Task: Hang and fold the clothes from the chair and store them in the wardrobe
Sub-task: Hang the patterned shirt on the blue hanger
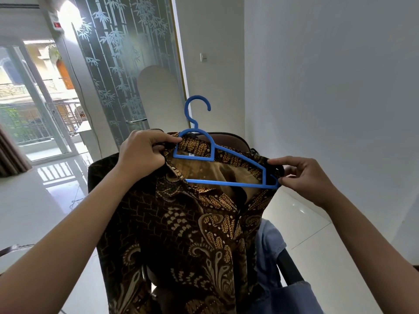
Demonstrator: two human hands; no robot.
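A dark brown batik shirt (186, 227) with gold patterns hangs in front of me at chest height. A blue plastic hanger (217, 155) sits partly inside its collar, hook pointing up. My left hand (142, 150) grips the shirt's left shoulder and collar together with the hanger's left end. My right hand (301, 175) pinches the shirt's right shoulder fabric at the hanger's right tip. Behind and below the shirt stands the chair (229, 138); its dark backrest peeks over the collar. A light blue garment (272, 250) lies over the chair at lower right.
A frosted glass door (127, 64) with a bamboo pattern stands ahead at left. Further left, a sliding glass door (34, 105) gives onto a balcony. A white wall (328, 87) runs along the right. Glossy white floor tiles (34, 200) spread around the chair.
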